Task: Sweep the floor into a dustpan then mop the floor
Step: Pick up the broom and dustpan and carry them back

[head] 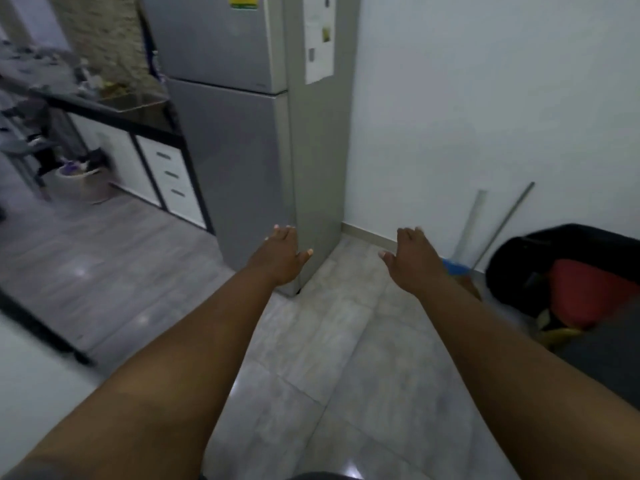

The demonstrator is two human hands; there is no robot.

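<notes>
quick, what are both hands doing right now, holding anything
Left hand: open, fingers relaxed, holding nothing.
Right hand: open, fingers relaxed, holding nothing.

Fridge (pixel 235 150) sticker (pixel 244 1), paper (pixel 318 39) — txt unreadable.

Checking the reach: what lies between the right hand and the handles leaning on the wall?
Nothing: the head view shows only bare floor and wall between right hand and handles.

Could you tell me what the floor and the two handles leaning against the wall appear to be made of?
Floor: probably glazed grey tile, given seams and glossy reflections. Thin handle: likely metal, slim, grey sheen. Wider pale handle: plastic or aluminium; too blurred to tell.
</notes>
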